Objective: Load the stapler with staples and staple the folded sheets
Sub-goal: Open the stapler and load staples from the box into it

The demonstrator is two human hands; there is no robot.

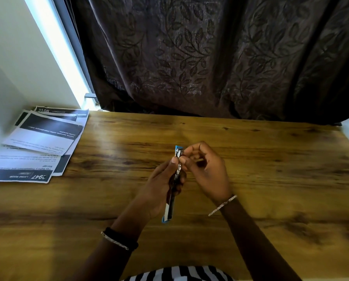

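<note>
A slim blue and metal stapler (170, 207) is held lengthwise above the middle of the wooden table (271, 169), swung open so its metal channel shows. My left hand (159, 185) grips its middle, thumb near the front end. My right hand (206, 169) has its fingertips pinched at the front of the metal channel; what they pinch is too small to tell. Folded printed sheets (43, 132) lie in a loose stack at the table's far left.
A dark leaf-patterned curtain (210, 57) hangs behind the table's far edge. A white wall and bright window strip stand at the left. Bracelets are on both wrists. My striped top shows at the near edge.
</note>
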